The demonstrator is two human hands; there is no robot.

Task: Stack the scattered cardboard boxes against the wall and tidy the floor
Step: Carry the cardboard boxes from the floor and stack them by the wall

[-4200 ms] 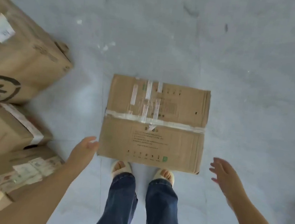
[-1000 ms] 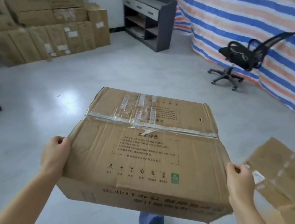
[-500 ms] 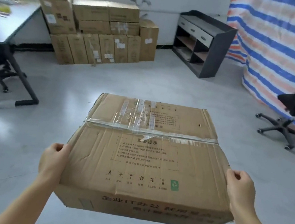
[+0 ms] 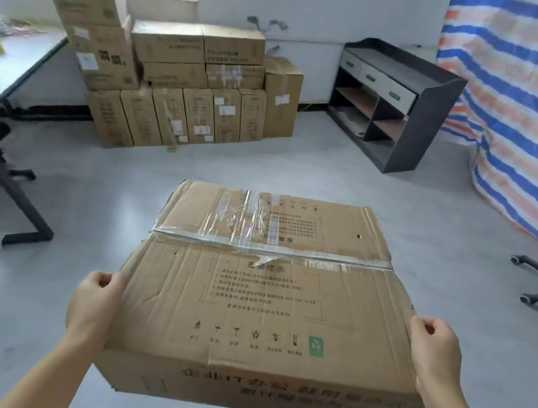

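Between both hands, cardboard box (image 4: pixel 262 304), fingers (image 4: pixel 100 279) curled at its sides

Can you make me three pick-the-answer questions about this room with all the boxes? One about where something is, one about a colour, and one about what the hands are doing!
1. Where is the stack of boxes?
A. Against the far wall, under the window
B. On the grey desk
C. Inside the black cabinet

2. What colours are the stripes on the tarp?
A. Green and yellow
B. Blue, orange and white
C. Black and purple

3. What are the two hands doing with the big carried box?
A. Pushing it along the floor
B. Cutting its tape
C. Holding it up by its sides

Answers:
1. A: the stack stands on the floor against the white wall, below the window.
2. B: the tarp on the right shows blue, orange and white bands.
3. C: the left hand and right hand grip opposite sides, with floor visible beneath the box.
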